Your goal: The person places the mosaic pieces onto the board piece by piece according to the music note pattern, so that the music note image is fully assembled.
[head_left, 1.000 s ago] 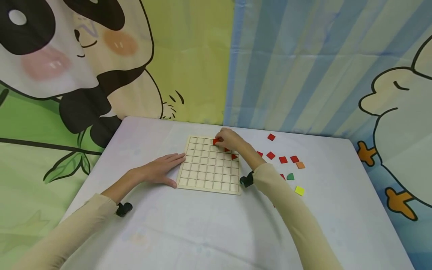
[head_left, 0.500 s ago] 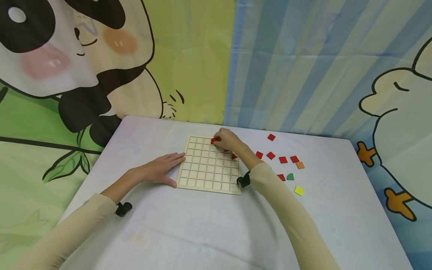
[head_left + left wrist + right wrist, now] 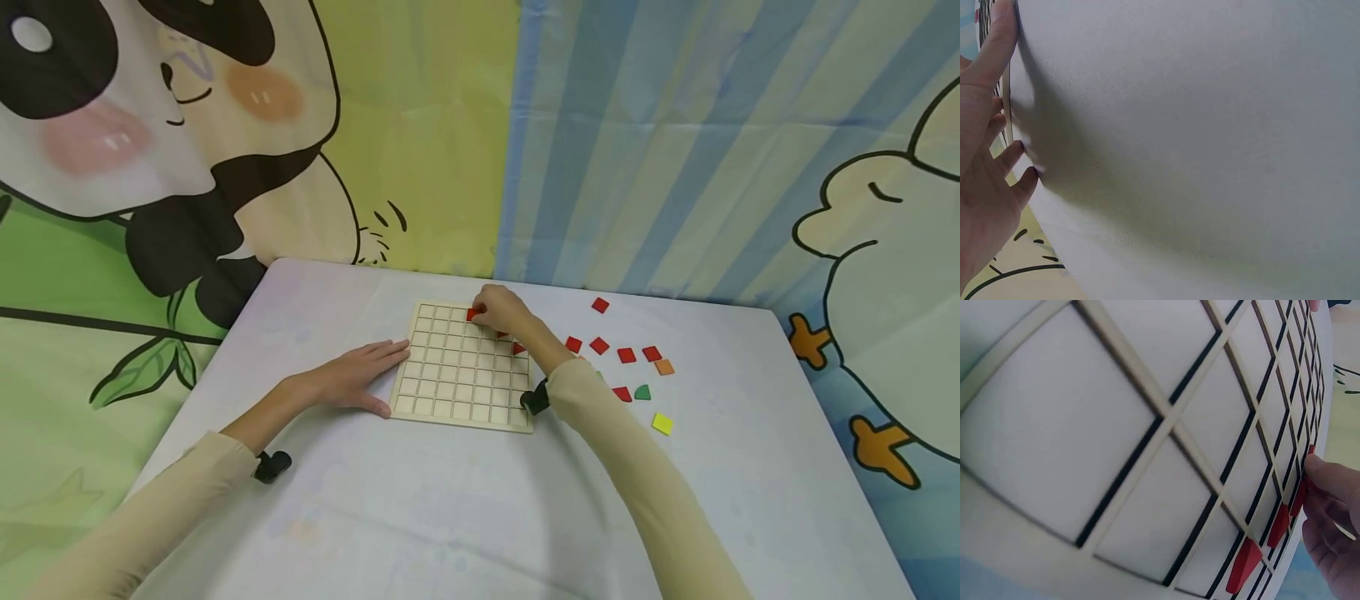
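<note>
A pale wooden grid board (image 3: pixel 450 373) lies on the table. My left hand (image 3: pixel 358 373) rests with fingers extended against its left edge, thumb near the front left corner. At the board's far edge my right hand (image 3: pixel 501 308) pinches a small red tile (image 3: pixel 471 314) over a far-row cell. Red tiles (image 3: pixel 518 347) also sit in cells along the right side, partly covered by the right hand. In the right wrist view, red pieces (image 3: pixel 1245 565) stand in a diagonal line leading to the fingers (image 3: pixel 1316 467).
Right of the board lie several loose red tiles (image 3: pixel 599 345), an orange tile (image 3: pixel 664 367), a green piece (image 3: pixel 642 392) and a yellow tile (image 3: pixel 662 424). The right sleeve (image 3: pixel 622 450) passes over some of them. A printed cloth backdrop (image 3: pixel 420 142) stands behind the white table (image 3: pixel 420 500).
My right hand has shifted slightly left along the board's far row with the red tile. The forearm has moved left too, uncovering more loose pieces. My left hand stays put.
</note>
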Demonstrator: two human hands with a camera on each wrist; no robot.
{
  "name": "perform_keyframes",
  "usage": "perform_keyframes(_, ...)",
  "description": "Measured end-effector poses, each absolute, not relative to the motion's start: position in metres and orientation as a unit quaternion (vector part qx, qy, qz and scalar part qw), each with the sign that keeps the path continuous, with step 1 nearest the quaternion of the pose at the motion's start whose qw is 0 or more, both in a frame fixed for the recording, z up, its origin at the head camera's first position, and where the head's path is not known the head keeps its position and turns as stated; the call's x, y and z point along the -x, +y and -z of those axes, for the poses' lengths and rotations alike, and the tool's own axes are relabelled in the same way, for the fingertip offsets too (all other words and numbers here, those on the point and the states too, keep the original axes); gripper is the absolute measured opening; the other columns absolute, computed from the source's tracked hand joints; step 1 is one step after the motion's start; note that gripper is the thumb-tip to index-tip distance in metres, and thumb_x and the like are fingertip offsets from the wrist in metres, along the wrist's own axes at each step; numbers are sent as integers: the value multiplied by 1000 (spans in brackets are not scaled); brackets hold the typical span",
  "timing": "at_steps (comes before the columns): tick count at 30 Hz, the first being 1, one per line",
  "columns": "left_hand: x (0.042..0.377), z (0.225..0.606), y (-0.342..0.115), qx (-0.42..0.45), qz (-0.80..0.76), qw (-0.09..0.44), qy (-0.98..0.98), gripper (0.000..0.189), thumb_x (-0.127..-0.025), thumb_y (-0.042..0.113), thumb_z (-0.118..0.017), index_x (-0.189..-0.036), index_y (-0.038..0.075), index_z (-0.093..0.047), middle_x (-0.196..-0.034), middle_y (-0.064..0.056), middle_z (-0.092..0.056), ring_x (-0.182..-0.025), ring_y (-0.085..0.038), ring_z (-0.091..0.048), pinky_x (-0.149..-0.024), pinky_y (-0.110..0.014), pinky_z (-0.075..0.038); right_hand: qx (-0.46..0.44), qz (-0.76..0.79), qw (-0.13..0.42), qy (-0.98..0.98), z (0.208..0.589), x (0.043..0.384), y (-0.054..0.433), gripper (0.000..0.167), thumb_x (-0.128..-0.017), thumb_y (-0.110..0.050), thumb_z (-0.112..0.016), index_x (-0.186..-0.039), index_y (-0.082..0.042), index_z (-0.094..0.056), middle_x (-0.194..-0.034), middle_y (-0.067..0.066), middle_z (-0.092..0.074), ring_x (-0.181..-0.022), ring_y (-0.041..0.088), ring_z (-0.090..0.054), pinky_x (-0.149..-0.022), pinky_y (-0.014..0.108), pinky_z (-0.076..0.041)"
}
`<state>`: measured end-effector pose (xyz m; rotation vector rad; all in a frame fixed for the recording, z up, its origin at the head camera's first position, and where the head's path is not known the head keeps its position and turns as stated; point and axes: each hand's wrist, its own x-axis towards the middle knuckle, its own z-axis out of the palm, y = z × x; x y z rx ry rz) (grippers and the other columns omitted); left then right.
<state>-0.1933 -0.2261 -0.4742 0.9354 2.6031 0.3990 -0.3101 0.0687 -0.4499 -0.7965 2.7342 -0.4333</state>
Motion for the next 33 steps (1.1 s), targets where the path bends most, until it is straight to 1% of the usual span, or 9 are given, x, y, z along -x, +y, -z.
perform_keyframes(3,193,475,-226,-330,-138,171,918,108,-74,63,-70,-155,11,-21,-164,-6,-16,-150,-35,-17,-118,-54,-23,256,177,130,941,452,310,67,21,-92,-21,-67,-105,-5,-74,-106,11,-68,-93,23,-61,-81,34,-51)
perform_keyframes(6,193,475,-227,-332,-141,171,917,108,-75,63,-70,-155,10,-21,-164,-7,-16,-150,-36,-17,-118,-55,-23,246,192,125,942,455,312,65,19,-90,-23,-69,-99,-6,-74,-100,10,-70,-85,21,-62,-76,32,-51)
perform_keyframes(9,193,474,-228,-331,-139,175,917,108,-75,64,-69,-156,11,-20,-164,-6,-14,-151,-35,-16,-118,-54,-22,249,187,120,943,458,313,64,20,-91,-25,-69,-98,-6,-72,-99,9,-67,-84,20,-58,-73,30,-48)
perform_keyframes(12,193,474,-228,-332,-136,172,917,108,-75,64,-69,-156,10,-20,-164,-7,-15,-150,-36,-16,-118,-55,-23,264,166,105,944,456,310,65,30,-93,-30,-66,-110,-5,-70,-108,11,-64,-93,22,-58,-77,32,-49)
perform_keyframes(16,193,474,-227,-334,-140,171,917,107,-76,63,-69,-155,10,-21,-164,-9,-16,-150,-38,-17,-117,-56,-23,279,155,84,944,442,298,82,46,-95,-36,-61,-130,-6,-60,-124,14,-60,-111,26,-58,-90,37,-52)
perform_keyframes(19,192,475,-226,-334,-141,172,916,108,-75,63,-69,-155,10,-21,-164,-9,-16,-150,-38,-17,-117,-56,-23,286,172,73,940,431,281,112,47,-94,-34,-64,-130,-4,-60,-126,15,-59,-114,28,-57,-93,41,-51)
perform_keyframes(23,193,478,-226,-332,-142,176,916,109,-74,64,-69,-156,11,-20,-164,-8,-15,-150,-37,-16,-118,-55,-23,275,176,58,943,427,256,171,45,-90,-30,-69,-125,-3,-64,-119,16,-62,-107,29,-59,-90,43,-52)
perform_keyframes(28,194,478,-228,-331,-145,169,917,110,-73,65,-69,-156,12,-20,-164,-7,-17,-150,-37,-17,-117,-56,-23,224,179,54,956,435,232,247,44,-89,-27,-70,-124,-1,-64,-119,18,-62,-108,32,-60,-90,46,-54)
perform_keyframes(33,195,478,-228,-335,-149,168,915,109,-74,64,-69,-156,12,-21,-164,-7,-17,-150,-37,-17,-117,-56,-23,175,197,35,964,448,217,304,41,-88,-21,-71,-122,1,-64,-112,20,-62,-98,32,-60,-82,45,-56)
